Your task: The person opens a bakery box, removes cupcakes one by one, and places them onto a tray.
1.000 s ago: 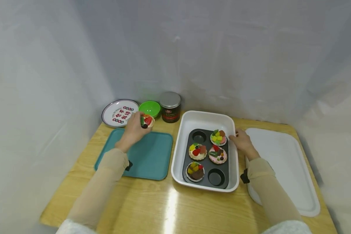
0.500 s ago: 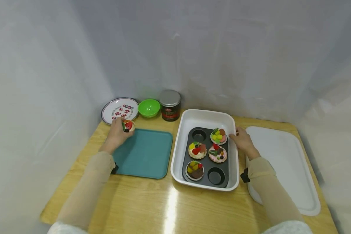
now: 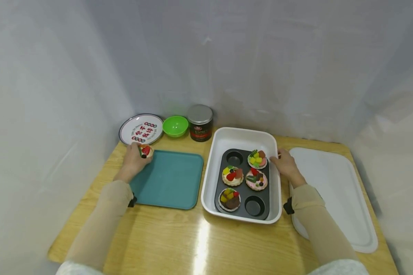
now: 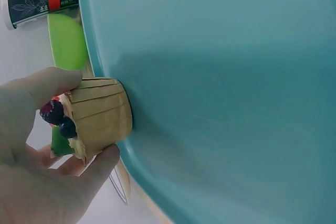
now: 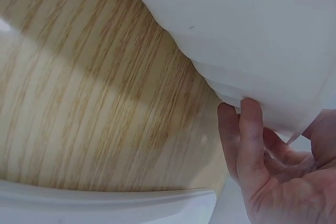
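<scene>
My left hand (image 3: 132, 163) pinches a fruit-topped cupcake (image 3: 147, 151) between thumb and fingers at the far left corner of the teal tray (image 3: 173, 179). In the left wrist view the cupcake's ribbed tan base (image 4: 105, 114) is tipped sideways by the tray's edge; whether it touches is unclear. My right hand (image 3: 285, 167) holds the right wall of a white tub (image 3: 244, 139), fingers (image 5: 251, 135) against its outside. Inside the tub lies a dark muffin tin (image 3: 242, 202). Several topped cupcakes (image 3: 232, 176) sit in its cups; the far left and near right cups are bare.
Behind the teal tray stand a white plate (image 3: 126, 133) with red lettering, a green bowl (image 3: 175, 126) and a dark can (image 3: 200, 130) with a silver lid. A white tray (image 3: 334, 194) lies right of the tub. Pale sheeting (image 3: 206, 68) closes off the back and sides.
My left hand has carried the cupcake leftward and down, from near the green bowl to the teal tray's far left corner. The right hand has stayed at the tub's wall.
</scene>
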The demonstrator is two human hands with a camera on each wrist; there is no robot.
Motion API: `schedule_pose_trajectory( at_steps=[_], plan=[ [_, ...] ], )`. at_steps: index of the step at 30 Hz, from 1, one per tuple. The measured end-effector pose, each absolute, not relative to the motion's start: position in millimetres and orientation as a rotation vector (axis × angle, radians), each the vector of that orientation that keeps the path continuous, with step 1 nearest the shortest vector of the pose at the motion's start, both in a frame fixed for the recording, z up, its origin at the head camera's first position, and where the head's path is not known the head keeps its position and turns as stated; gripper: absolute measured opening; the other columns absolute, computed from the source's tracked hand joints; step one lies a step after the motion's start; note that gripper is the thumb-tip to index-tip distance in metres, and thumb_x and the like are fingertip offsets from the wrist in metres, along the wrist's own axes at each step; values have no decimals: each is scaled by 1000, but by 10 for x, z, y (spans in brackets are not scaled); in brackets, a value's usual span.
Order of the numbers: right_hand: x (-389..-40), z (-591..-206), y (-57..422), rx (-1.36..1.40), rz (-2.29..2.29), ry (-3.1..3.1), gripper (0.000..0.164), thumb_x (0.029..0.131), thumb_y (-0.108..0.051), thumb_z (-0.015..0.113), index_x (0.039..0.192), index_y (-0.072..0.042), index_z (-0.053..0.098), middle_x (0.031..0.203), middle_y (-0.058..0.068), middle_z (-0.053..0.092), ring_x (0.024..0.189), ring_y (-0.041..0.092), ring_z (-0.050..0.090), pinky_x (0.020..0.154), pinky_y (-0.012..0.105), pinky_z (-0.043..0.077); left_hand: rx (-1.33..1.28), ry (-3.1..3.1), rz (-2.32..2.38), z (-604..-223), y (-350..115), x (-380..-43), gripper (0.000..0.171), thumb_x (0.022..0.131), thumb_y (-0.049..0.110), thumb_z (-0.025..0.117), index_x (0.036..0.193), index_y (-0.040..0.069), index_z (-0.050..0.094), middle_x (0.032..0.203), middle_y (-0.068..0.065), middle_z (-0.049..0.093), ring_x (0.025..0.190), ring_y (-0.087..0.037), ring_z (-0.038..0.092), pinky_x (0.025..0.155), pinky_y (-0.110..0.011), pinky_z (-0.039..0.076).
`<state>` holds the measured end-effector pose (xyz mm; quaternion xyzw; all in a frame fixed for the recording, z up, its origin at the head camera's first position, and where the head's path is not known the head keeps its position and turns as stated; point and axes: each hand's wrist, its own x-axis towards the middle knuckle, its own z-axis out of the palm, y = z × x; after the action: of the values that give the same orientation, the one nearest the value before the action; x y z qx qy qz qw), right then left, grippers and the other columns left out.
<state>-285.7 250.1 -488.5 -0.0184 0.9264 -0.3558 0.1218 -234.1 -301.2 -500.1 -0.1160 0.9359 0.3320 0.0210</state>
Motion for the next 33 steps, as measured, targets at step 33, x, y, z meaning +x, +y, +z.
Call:
schedule_pose_trajectory(
  at_steps=[33],
  plan=[
    [-2876,-4859,2505,-34,-1044,2699,54,108,-23,51,150,11,43,141,35,55,125,49,57,103,57,51,456,2796,1378,-4278,-1258,-2559,67,99,25,71,158,6,44,159,-19,47,149,-38,44,125,-55,36]
  ],
)
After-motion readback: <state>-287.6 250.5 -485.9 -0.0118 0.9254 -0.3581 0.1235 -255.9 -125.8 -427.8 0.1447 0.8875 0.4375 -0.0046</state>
